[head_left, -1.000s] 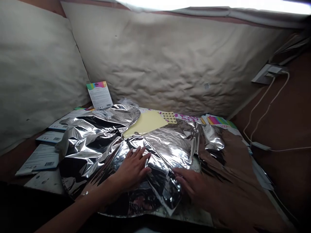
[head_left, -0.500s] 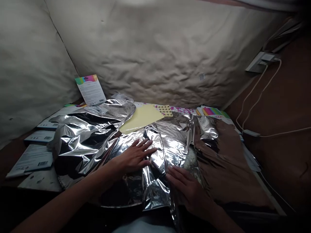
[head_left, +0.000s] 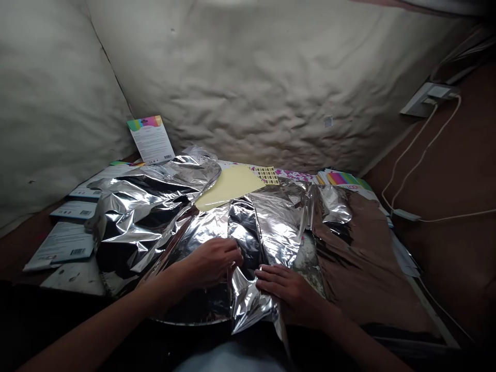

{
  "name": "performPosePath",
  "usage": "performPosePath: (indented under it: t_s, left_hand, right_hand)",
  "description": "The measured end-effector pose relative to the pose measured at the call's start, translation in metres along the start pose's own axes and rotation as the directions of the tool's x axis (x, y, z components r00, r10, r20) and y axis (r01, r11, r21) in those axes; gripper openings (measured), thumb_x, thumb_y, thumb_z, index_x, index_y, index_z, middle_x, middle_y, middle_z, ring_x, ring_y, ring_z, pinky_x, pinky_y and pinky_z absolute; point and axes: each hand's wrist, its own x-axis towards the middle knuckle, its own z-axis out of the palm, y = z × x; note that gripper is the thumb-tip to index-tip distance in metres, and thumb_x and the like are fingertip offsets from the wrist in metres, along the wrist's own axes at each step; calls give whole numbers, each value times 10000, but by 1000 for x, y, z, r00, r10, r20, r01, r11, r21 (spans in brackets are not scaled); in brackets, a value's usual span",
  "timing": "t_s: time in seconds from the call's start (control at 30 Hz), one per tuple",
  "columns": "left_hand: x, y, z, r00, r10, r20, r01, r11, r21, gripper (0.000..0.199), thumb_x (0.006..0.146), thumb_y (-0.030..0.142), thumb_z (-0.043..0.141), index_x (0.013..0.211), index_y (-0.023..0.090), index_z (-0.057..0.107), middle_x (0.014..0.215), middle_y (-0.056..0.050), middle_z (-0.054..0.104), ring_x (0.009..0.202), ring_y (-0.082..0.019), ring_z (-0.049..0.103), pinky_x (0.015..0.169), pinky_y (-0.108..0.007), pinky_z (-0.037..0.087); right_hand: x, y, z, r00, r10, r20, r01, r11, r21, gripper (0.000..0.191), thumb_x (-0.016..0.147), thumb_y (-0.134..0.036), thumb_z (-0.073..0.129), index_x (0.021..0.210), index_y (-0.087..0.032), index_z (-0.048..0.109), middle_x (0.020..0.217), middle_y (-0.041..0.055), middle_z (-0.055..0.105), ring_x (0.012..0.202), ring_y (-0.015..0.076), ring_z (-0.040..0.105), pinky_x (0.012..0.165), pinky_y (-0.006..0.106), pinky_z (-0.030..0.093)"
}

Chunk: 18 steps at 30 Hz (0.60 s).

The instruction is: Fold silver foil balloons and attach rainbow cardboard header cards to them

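Observation:
Shiny silver foil sheet (head_left: 246, 227) lies in a folded strip down the middle of the work surface, its lower end creased and hanging over the front edge. At the strip's left edge, my left hand (head_left: 217, 261) is closed, with fingers curled down on the foil; the fingertips are partly hidden. My right hand (head_left: 284, 287) lies flat on the lower right of the strip, fingers stretched out and close together. Behind the strip rests a pale yellow sheet (head_left: 228, 187). Beside that is a small yellow sticker sheet (head_left: 267, 174) with dark printed marks.
Crumpled silver foil (head_left: 143, 217) spreads on the left, and more foil (head_left: 364, 248) covers the right. Printed packs (head_left: 64, 243) lie at the left edge; another pack (head_left: 151, 138) leans on the padded wall. White cables (head_left: 411, 150) hang from a socket (head_left: 428, 98) at right.
My left hand has gone from flat and spread to curled, drawing slightly nearer to me. My right hand has shifted a little left, and the strip's lower end is more bunched.

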Motion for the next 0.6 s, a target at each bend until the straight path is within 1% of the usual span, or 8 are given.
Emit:
performPosePath:
  t_s: [0.07, 0.13, 0.23, 0.27, 0.33, 0.47, 0.53, 0.6]
  left_hand:
    - [-13, 11, -6, 1000, 21, 23, -19, 996, -84, 287, 913, 192, 481, 1161, 236, 616, 1051, -54, 662, 920, -197, 612, 878, -323, 459]
    - [-22, 20, -8, 1000, -20, 6, 21, 986, -164, 373, 865, 269, 582, 1237, 243, 574, 1108, -47, 660, 1010, -221, 603, 929, -341, 444]
    - [-20, 25, -3, 969, -238, -61, 214, 940, -266, 260, 876, 390, 599, 1083, 237, 636, 1003, -28, 684, 955, -221, 610, 883, -344, 449]
    - [-16, 25, 0, 943, -322, -84, 284, 910, -302, 214, 918, 402, 542, 966, 226, 655, 924, -23, 685, 894, -208, 612, 845, -336, 453]
    - [-7, 23, 5, 891, -440, -111, 369, 845, -387, 349, 988, 373, 414, 765, 210, 628, 795, -12, 662, 803, -184, 603, 794, -320, 453]
    - [-1, 17, 12, 854, -496, -157, 370, 791, -487, 351, 984, 358, 424, 725, 214, 613, 832, -10, 650, 837, -177, 598, 798, -313, 462]
    - [-5, 18, 16, 833, -513, -205, 381, 802, -460, 330, 985, 350, 424, 771, 219, 639, 892, -27, 654, 883, -189, 592, 828, -328, 461]
    - [-8, 19, 21, 812, -533, -238, 426, 819, -385, 354, 993, 365, 411, 800, 222, 671, 911, -42, 653, 908, -207, 582, 853, -359, 449]
  right_hand:
    - [9, 5, 2, 988, 115, -99, -98, 981, 165, 342, 998, -315, 440, 1244, -201, 648, 1258, 94, 686, 1203, 251, 605, 1026, 416, 465]
    - [22, 10, 1, 932, 342, -123, -286, 899, 331, 395, 1011, -404, 391, 1070, -189, 718, 1043, 91, 753, 994, 254, 682, 894, 392, 527]
    - [47, 20, -7, 829, 557, -36, -457, 714, 530, 476, 975, -542, 414, 914, -185, 722, 886, 67, 742, 827, 242, 677, 770, 364, 535]
    - [53, 23, -11, 817, 577, -12, -462, 668, 584, 492, 943, -589, 446, 878, -181, 712, 849, 60, 729, 797, 236, 667, 744, 354, 530]
    - [60, 30, -16, 805, 592, 38, -455, 574, 681, 528, 882, -664, 485, 812, -178, 679, 745, 42, 686, 724, 217, 642, 688, 336, 518]
    - [53, 31, -17, 817, 531, 226, -470, 385, 794, 406, 711, -550, 753, 856, -190, 636, 697, -4, 641, 624, 181, 601, 593, 304, 493]
    - [51, 28, -11, 822, 521, 231, -471, 393, 790, 332, 698, -435, 792, 845, -187, 627, 717, -6, 652, 629, 176, 606, 590, 290, 485]
    - [55, 26, -5, 813, 566, 140, -440, 437, 785, 262, 764, -389, 735, 877, -185, 616, 734, -5, 654, 662, 174, 618, 606, 277, 479]
